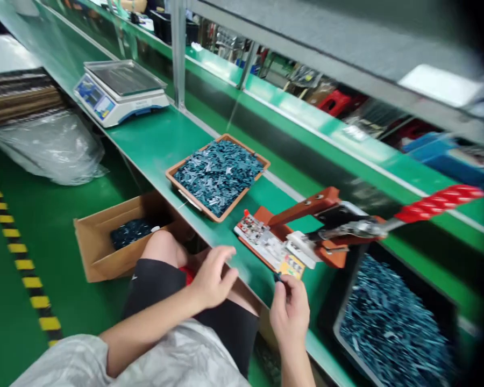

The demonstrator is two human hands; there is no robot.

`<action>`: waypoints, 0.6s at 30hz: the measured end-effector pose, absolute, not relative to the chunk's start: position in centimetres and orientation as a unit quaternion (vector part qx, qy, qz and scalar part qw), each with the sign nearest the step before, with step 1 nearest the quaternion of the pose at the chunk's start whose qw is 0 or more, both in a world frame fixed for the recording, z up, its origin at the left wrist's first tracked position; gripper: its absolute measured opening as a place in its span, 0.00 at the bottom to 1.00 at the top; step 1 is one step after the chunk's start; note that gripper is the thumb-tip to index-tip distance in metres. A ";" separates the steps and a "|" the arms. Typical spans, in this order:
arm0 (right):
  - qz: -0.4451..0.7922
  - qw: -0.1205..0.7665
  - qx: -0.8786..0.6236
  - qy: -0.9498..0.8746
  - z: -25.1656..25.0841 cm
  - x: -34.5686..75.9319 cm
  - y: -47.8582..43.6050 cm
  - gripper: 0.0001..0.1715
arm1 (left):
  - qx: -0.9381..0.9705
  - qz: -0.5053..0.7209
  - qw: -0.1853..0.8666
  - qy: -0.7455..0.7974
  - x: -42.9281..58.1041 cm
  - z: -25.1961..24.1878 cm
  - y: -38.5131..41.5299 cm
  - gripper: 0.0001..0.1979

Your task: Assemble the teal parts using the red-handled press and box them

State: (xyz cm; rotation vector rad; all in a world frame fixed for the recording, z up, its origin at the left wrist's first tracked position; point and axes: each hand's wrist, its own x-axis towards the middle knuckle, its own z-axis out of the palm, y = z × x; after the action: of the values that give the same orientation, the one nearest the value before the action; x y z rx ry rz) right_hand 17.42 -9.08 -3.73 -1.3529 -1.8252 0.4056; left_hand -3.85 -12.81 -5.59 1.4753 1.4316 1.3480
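My left hand [215,277] hovers over the bench's front edge, its fingers apart and nothing between them. Close to the yellow end of the fixture, my right hand [290,306] pinches a small dark part [277,276] between thumb and fingers. The fixture [262,242] is a metal plate on an orange base, with a toggle clamp [347,231] above its right side. The clamp's red handle [441,203] points up to the right. Behind my left hand, an orange tray [171,173] holds many small blue-green parts.
A black bin [341,328] of long blue-green parts stands at the right. On the green bench [145,142] a weighing scale [121,91] sits farther left. An open cardboard box [100,252] with dark parts is below the bench edge. A metal shelf [326,59] crosses above.
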 end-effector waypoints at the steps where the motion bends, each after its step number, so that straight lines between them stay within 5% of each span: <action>1: 0.201 0.395 -0.507 -0.739 -3.8 16.2 -10.6 0.07 | 0.557 0.509 0.395 0.524 -3.5 -5.8 -15.1 0.24; 6: 0.397 0.308 -0.392 -0.771 -4.7 9.8 -15.0 0.09 | 0.430 0.477 0.532 0.552 -3.9 -6.6 -20.3 0.20; 9: 0.426 0.255 -0.383 -0.779 -5.3 7.9 -14.4 0.09 | 0.374 0.499 0.510 0.593 -5.3 -7.0 -20.0 0.19; 14: 0.426 0.185 -0.338 -0.819 -4.0 9.5 -12.7 0.23 | 0.240 0.544 0.464 0.657 -9.3 -9.0 -18.8 0.20; 18: 0.322 0.240 -0.368 -0.839 -1.1 14.6 -11.7 0.17 | 0.213 0.521 0.300 0.770 -17.2 -11.9 -16.9 0.22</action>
State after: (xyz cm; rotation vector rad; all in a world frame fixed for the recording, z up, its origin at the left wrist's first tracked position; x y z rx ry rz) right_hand 14.62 -11.69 -1.05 -1.0076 -2.2946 0.8810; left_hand -17.18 -16.94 -11.91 0.5650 2.0455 1.3834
